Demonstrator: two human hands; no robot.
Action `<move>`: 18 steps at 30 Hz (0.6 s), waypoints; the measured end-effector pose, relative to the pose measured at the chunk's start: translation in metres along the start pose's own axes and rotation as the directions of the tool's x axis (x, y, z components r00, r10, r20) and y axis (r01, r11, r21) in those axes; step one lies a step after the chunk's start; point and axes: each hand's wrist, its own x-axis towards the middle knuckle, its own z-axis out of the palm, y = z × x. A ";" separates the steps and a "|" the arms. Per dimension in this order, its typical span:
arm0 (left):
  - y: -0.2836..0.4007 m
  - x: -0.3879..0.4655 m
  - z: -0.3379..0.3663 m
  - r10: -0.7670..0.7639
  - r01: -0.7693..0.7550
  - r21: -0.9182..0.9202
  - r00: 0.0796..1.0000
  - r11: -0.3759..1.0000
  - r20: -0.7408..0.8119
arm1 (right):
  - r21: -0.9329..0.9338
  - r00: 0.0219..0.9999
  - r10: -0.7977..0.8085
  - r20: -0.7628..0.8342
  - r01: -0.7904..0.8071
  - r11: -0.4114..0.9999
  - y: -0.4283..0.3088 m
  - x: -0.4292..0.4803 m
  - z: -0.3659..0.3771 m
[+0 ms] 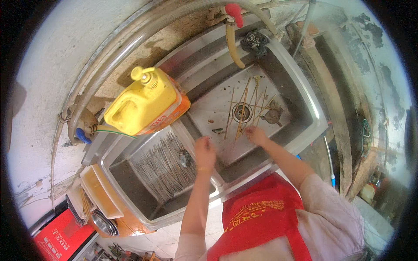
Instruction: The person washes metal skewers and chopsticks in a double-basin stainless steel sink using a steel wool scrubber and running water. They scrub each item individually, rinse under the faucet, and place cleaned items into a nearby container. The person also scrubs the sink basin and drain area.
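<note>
My left hand [205, 153] hangs over the divider [183, 130] of a double stainless-steel sink, its fingers curled. Blur hides whether anything is between them. Over the near part of the right basin [212, 114], my right hand [256, 135] is at the lower ends of several thin sticks [242, 112]; whether it grips one is unclear. Those sticks lie loosely across the round drain [242, 113]. Beside them rests a crumpled brown scrap [273, 115]. Many long, thin grey skewers [165, 169] cover the left basin's floor, with a scouring ball [185, 159] on them.
A yellow plastic jug [143, 104] stands at the back of the divider. A red-handled tap [233, 14] carries a hose [233, 45] down into the right basin. Dark mesh [255, 42] sits at the far corner. Left of the sink are plastic trays [101, 191] and metal bowls [104, 222].
</note>
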 end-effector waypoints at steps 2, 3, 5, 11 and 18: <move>0.015 0.026 0.057 0.016 -0.066 0.250 0.980 0.966 0.200 | 0.048 0.994 0.054 0.094 -0.058 0.997 -0.004 -0.022 -0.005; 0.013 0.040 0.082 0.003 -0.144 0.436 0.951 0.889 0.309 | 0.217 0.973 0.143 0.181 -0.181 0.959 -0.004 -0.034 -0.015; 0.000 0.054 0.124 -0.140 -0.004 0.481 0.955 0.877 0.262 | 0.338 0.928 0.248 0.277 -0.336 0.879 -0.007 -0.058 -0.034; -0.036 0.072 0.185 -0.335 0.128 0.585 0.906 0.801 0.260 | 0.343 0.963 0.193 0.186 -0.248 0.906 -0.009 -0.091 -0.093; -0.013 0.041 0.123 -0.397 0.275 0.332 0.830 0.902 0.391 | 0.539 0.937 0.231 0.261 -0.340 0.771 -0.025 -0.084 -0.124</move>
